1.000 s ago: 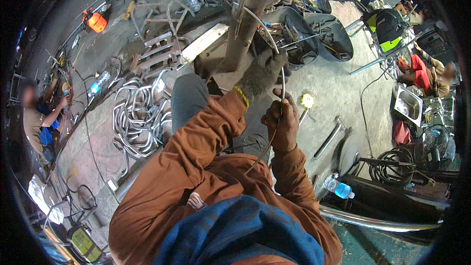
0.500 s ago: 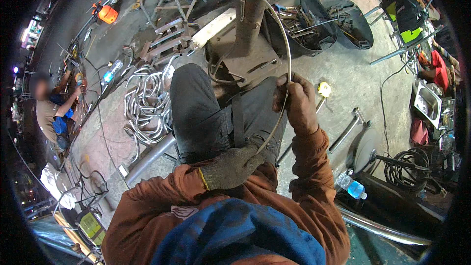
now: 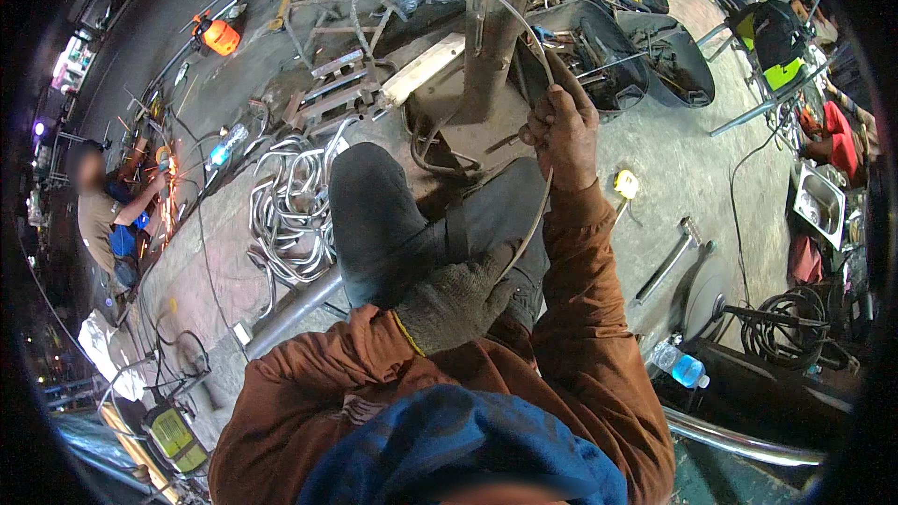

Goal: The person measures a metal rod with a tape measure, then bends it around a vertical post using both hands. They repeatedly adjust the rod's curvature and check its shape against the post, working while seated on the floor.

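A thin, curved metal rod [image 3: 543, 209] runs from beside an upright metal post [image 3: 488, 47] down toward my lap. My right hand [image 3: 567, 134], bare, is closed around the rod partway along it, thumb and fingers pinching. In a grey knitted glove, my left hand [image 3: 456, 304] is closed on the rod's lower end, low over my lap. The glove hides that end. The rod's upper part passes close to the post; whether they touch I cannot tell.
Shiny bent metal tubes [image 3: 292, 210] lie piled left of my knees. To the right are a yellow tape measure [image 3: 626, 184], a hammer [image 3: 669, 260] and a water bottle [image 3: 681, 365]. Black bins [image 3: 669, 54] of scrap stand ahead. A person [image 3: 105, 220] works amid sparks at far left.
My right hand has slid up along the rod, away from me, and is still closed on it. The left hand has shifted slightly forward. Sparks now fly by the person at left.
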A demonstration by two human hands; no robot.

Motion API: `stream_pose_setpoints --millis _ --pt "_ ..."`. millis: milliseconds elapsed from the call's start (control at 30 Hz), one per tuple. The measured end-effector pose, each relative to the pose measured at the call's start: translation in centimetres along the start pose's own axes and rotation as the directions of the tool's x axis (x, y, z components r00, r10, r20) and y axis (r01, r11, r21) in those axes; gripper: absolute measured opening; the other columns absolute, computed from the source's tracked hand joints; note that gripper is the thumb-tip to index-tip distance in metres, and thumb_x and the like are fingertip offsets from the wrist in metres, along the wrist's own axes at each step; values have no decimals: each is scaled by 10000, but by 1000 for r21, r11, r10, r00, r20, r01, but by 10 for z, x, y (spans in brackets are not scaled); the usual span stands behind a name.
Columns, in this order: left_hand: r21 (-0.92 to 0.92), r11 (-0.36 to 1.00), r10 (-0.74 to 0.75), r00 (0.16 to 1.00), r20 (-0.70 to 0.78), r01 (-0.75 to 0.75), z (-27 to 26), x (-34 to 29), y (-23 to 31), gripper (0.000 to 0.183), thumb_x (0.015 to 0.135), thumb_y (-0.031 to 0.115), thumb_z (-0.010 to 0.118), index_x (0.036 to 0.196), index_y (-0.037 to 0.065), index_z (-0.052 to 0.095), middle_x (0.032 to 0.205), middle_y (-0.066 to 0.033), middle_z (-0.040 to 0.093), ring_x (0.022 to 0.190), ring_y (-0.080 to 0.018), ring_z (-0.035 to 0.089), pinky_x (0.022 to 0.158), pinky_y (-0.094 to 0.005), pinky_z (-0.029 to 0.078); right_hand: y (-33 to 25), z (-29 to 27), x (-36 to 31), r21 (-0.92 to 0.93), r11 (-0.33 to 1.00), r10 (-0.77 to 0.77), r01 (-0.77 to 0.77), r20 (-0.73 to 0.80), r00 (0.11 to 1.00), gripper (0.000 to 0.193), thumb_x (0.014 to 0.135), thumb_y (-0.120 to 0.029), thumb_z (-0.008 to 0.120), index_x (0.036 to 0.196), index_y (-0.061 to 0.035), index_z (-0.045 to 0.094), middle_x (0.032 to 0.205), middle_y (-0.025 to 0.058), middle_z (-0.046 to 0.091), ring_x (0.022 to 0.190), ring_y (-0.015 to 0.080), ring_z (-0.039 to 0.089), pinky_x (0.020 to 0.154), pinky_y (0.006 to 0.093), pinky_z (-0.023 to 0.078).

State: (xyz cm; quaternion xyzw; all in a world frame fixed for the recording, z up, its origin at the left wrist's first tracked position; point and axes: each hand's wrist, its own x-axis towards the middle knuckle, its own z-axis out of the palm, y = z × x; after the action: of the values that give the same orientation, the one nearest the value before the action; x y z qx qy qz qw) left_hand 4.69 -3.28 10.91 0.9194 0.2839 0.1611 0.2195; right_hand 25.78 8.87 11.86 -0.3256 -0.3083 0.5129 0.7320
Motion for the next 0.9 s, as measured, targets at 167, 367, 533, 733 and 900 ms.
stream_pose_setpoints --millis 167,367,533,733,900 --pt "79 974 210 977 33 -212 -26 -12 -43 315 906 260 584 1136 47 612 878 -203 650 674 -313 638 445 -398 449 16 22 -6 -83 994 -79 66 -172 982 429 974 -168 484 1373 -9 479 612 -17 486 466 68 427 426 242 417" --pt "-106 993 62 995 78 -54 -4 6 -7 361 906 249 570 1199 40 601 1029 -202 646 644 -282 611 423 -390 432 -8 5 5 -244 970 -12 -3 -60 998 455 945 -156 506 1374 -8 475 599 -31 400 444 76 393 412 255 374" --pt "449 765 464 879 110 -461 5 25 13 399 857 216 567 1207 28 604 1159 -292 603 614 -334 573 473 -427 449 -26 -7 22 -281 958 56 -51 10 998 466 931 -127 468 1372 27 467 605 -17 449 447 72 405 409 254 386" --pt "-36 976 211 974 -78 -214 22 46 24 441 829 193 558 1205 -36 572 1188 -352 545 837 -399 643 644 -435 531 -37 -7 44 -321 937 150 -134 25 988 436 909 -90 456 1326 15 526 661 -5 492 472 78 431 412 262 401" --pt "-147 976 136 974 -179 -163 24 41 13 322 899 183 559 1160 -5 570 945 -312 616 742 -422 644 630 -501 527 -25 -5 44 -238 964 123 -122 -11 992 388 926 -114 468 1284 -3 568 735 2 537 509 79 462 417 253 398"
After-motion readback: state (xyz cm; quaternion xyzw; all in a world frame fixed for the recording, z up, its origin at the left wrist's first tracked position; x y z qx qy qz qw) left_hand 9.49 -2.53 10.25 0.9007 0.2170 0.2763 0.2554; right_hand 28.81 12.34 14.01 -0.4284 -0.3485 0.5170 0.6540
